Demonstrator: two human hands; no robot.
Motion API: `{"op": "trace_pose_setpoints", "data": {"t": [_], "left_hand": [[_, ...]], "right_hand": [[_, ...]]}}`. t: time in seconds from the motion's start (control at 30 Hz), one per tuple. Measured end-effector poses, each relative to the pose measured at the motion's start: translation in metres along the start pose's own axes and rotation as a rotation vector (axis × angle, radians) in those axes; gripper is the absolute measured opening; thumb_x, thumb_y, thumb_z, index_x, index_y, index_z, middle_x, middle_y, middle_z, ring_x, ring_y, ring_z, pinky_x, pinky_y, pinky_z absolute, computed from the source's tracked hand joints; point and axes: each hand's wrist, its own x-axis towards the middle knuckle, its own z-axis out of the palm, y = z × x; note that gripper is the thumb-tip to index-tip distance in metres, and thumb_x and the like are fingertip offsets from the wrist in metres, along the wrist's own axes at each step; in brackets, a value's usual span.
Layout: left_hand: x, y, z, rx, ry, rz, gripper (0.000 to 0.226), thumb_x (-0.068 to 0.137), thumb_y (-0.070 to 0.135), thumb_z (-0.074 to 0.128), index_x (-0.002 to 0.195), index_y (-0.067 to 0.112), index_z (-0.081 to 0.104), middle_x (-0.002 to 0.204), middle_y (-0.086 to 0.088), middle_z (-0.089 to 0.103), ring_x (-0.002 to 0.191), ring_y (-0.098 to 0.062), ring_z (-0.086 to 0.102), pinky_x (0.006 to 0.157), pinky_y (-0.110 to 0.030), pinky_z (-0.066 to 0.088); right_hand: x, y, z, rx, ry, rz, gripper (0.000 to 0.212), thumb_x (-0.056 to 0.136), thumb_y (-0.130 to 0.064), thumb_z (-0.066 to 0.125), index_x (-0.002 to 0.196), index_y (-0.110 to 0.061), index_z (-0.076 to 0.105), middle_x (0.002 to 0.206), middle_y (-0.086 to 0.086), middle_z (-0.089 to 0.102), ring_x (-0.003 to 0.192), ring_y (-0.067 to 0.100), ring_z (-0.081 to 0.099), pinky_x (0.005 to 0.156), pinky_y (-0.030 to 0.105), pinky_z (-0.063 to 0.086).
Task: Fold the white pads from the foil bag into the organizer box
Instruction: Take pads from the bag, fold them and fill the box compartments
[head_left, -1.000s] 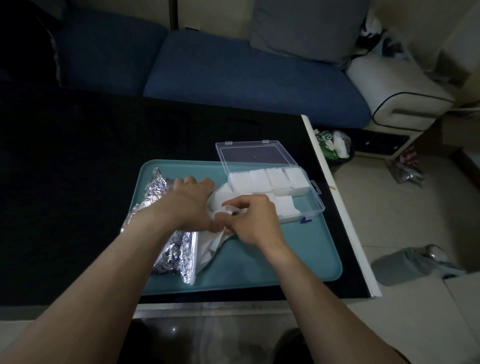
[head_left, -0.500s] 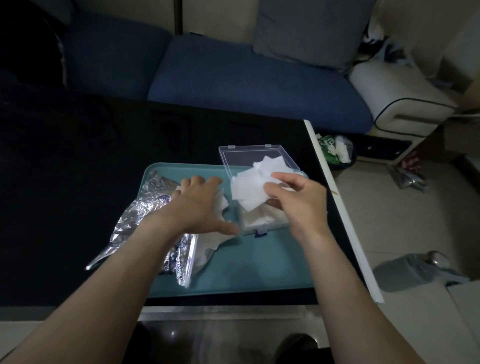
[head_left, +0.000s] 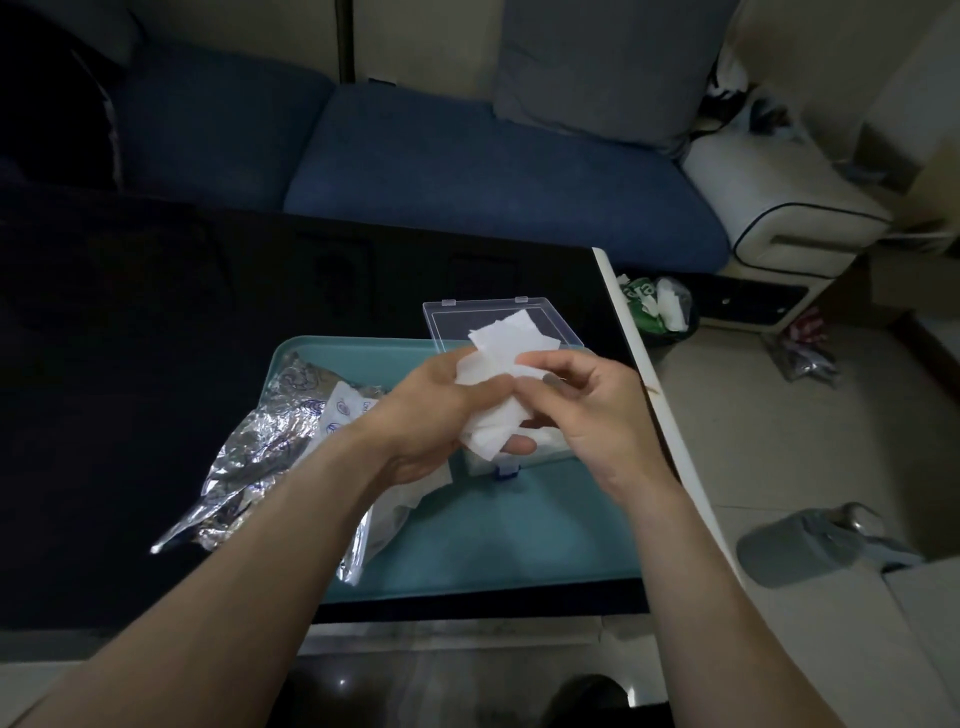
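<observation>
One head-worn wide-angle view looks forward and down, close over the teal tray (head_left: 519, 545) and dark table (head_left: 130, 364).

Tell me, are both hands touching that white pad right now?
Touching. The head view shows the left hand and right hand both gripping the white pad, held up over the organizer box.

Both hands hold one white pad (head_left: 496, 364) above the organizer box (head_left: 540, 451): left hand (head_left: 441, 410) grips its lower part, right hand (head_left: 582, 405) pinches the middle. Box lid (head_left: 452, 322) open. Foil bag (head_left: 260, 452) lies crumpled on teal tray (head_left: 493, 535), on the dark table (head_left: 156, 312).
</observation>
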Motion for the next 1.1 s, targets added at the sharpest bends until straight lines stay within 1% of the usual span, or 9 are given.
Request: {"op": "trace_pose_setpoints", "data": {"t": [0.13, 0.27, 0.37, 0.47, 0.57, 0.73, 0.93, 1.0, 1.1], "left_hand": [[0.005, -0.003, -0.004, 0.151, 0.050, 0.026, 0.025, 0.098, -0.003, 0.050, 0.122, -0.002, 0.056, 0.112, -0.025, 0.068, 0.094, -0.041, 0.070, 0.053, -0.031, 0.056], [0.008, -0.004, -0.005, 0.237, 0.102, 0.040, 0.020, 0.096, -0.001, 0.054, 0.116, -0.002, 0.057, 0.099, -0.023, 0.072, 0.082, -0.037, 0.072, 0.044, -0.029, 0.047], [0.009, -0.004, -0.004, 0.294, 0.098, 0.052, 0.019, 0.095, 0.011, 0.062, 0.109, -0.002, 0.061, 0.086, -0.021, 0.072, 0.067, -0.027, 0.067, 0.043, -0.028, 0.041], [0.008, -0.004, -0.003, 0.318, 0.113, 0.055, 0.023, 0.092, 0.018, 0.067, 0.106, 0.000, 0.063, 0.089, -0.025, 0.071, 0.060, -0.024, 0.061, 0.042, -0.027, 0.037], [0.007, -0.003, -0.003, 0.362, 0.115, 0.045, 0.014, 0.091, 0.014, 0.068, 0.097, 0.003, 0.064, 0.071, -0.013, 0.067, 0.051, -0.020, 0.055, 0.038, -0.024, 0.033], [0.007, -0.003, -0.005, 0.396, 0.125, 0.017, 0.009, 0.088, 0.012, 0.071, 0.091, 0.006, 0.065, 0.067, -0.008, 0.065, 0.052, -0.023, 0.052, 0.038, -0.023, 0.032], [0.004, -0.001, -0.008, 0.470, 0.128, -0.018, 0.007, 0.090, 0.012, 0.070, 0.088, 0.007, 0.065, 0.061, -0.004, 0.063, 0.047, -0.018, 0.052, 0.042, -0.026, 0.030], [0.003, 0.000, -0.010, 0.518, 0.115, -0.029, 0.009, 0.090, 0.013, 0.069, 0.092, 0.005, 0.066, 0.059, -0.003, 0.062, 0.045, -0.016, 0.052, 0.043, -0.028, 0.031], [0.001, 0.001, -0.009, 0.553, 0.050, -0.045, 0.015, 0.091, 0.015, 0.070, 0.097, 0.002, 0.065, 0.064, -0.007, 0.063, 0.048, -0.018, 0.053, 0.043, -0.027, 0.033]], "right_hand": [[0.001, 0.000, -0.011, -0.124, -0.049, -0.049, 0.007, 0.091, -0.014, 0.073, 0.095, -0.011, 0.077, 0.089, -0.001, 0.076, 0.081, 0.007, 0.071, 0.070, 0.024, 0.056], [0.003, 0.006, -0.018, -0.286, 0.011, -0.110, 0.004, 0.092, -0.023, 0.073, 0.091, -0.020, 0.073, 0.083, -0.007, 0.076, 0.080, 0.004, 0.072, 0.072, 0.021, 0.054], [0.003, 0.007, -0.019, -0.296, 0.057, -0.102, 0.017, 0.087, -0.020, 0.078, 0.098, -0.022, 0.065, 0.080, -0.007, 0.076, 0.077, 0.003, 0.071, 0.070, 0.015, 0.050], [0.003, 0.004, -0.021, -0.254, 0.080, -0.112, 0.027, 0.084, -0.020, 0.081, 0.105, -0.022, 0.064, 0.079, -0.007, 0.077, 0.075, 0.006, 0.071, 0.073, 0.019, 0.052], [0.003, 0.003, -0.021, -0.212, 0.077, -0.119, 0.028, 0.083, -0.021, 0.082, 0.106, -0.022, 0.066, 0.079, -0.005, 0.076, 0.069, 0.004, 0.068, 0.070, 0.021, 0.049], [0.005, 0.001, -0.026, -0.222, 0.071, -0.121, 0.024, 0.082, -0.021, 0.082, 0.104, -0.017, 0.072, 0.077, -0.004, 0.076, 0.067, 0.005, 0.069, 0.071, 0.023, 0.054], [0.009, 0.001, -0.035, -0.206, 0.118, -0.185, 0.009, 0.083, -0.017, 0.081, 0.085, -0.022, 0.073, 0.077, 0.002, 0.075, 0.065, 0.013, 0.070, 0.065, 0.025, 0.057], [0.009, -0.002, -0.040, -0.163, 0.072, -0.185, 0.006, 0.084, -0.018, 0.079, 0.087, -0.018, 0.074, 0.078, 0.004, 0.075, 0.063, 0.011, 0.066, 0.065, 0.025, 0.054], [0.008, -0.002, -0.043, -0.195, -0.044, -0.131, 0.018, 0.079, -0.027, 0.079, 0.090, -0.014, 0.077, 0.081, -0.001, 0.075, 0.071, 0.008, 0.065, 0.070, 0.024, 0.054]]}}
